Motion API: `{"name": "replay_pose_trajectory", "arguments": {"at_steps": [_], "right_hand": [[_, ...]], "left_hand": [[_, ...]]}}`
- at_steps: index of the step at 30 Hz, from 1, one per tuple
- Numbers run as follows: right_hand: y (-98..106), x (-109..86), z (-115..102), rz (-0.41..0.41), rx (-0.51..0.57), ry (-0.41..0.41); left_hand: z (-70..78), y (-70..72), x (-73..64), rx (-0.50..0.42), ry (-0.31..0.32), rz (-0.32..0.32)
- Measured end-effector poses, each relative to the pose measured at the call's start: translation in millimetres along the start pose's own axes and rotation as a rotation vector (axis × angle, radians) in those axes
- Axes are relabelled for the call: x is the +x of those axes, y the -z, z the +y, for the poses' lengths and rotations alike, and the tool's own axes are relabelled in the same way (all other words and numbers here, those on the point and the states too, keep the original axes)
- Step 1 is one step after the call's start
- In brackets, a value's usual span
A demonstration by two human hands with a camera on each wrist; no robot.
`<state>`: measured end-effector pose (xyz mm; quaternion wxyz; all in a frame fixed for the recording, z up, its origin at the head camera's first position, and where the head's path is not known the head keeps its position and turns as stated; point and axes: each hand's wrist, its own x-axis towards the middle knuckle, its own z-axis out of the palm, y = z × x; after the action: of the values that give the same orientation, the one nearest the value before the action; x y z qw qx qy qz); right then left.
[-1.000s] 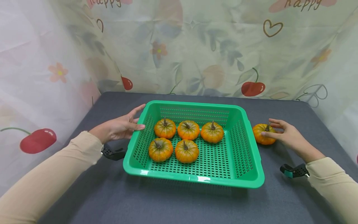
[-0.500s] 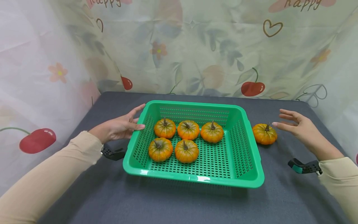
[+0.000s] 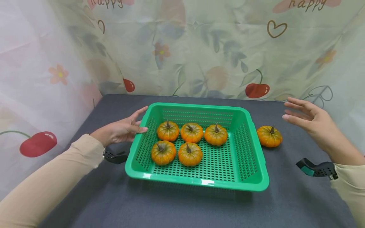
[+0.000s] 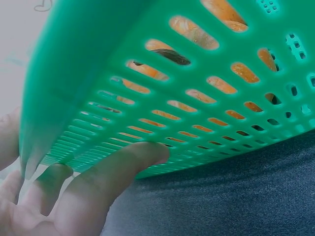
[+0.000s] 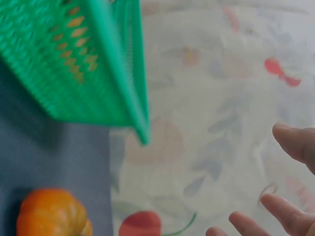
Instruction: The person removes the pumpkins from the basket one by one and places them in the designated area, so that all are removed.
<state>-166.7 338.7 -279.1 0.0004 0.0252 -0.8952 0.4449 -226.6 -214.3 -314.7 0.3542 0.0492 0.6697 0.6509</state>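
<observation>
A green plastic basket with slotted walls stands on the grey table. Several small orange pumpkins, among them one pumpkin at the front, lie inside toward its left and back. My left hand holds the basket's left rim, thumb over the edge; in the left wrist view its fingers press the outer wall. Outside the basket, by its right wall, sits a single pumpkin. Up and to the right of that pumpkin, my right hand hovers with spread fingers, touching nothing.
The dark grey table reaches back to a patterned curtain, which also hangs along both sides. Black straps are worn at both wrists, the right strap raised above the table.
My right hand has let go of the pumpkin outside the basket and risen away, up and to the right. That pumpkin stays in place. My left hand and the basket have not moved.
</observation>
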Motion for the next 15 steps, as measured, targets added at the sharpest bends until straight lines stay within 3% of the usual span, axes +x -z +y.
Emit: {"name": "replay_pose_trajectory", "arguments": {"at_steps": [15], "right_hand": [[-32, -15.0, -58, -0.010, 0.191, 0.197]], "left_hand": [[0.3, -0.7, -0.3, 0.000, 0.001, 0.003]]}}
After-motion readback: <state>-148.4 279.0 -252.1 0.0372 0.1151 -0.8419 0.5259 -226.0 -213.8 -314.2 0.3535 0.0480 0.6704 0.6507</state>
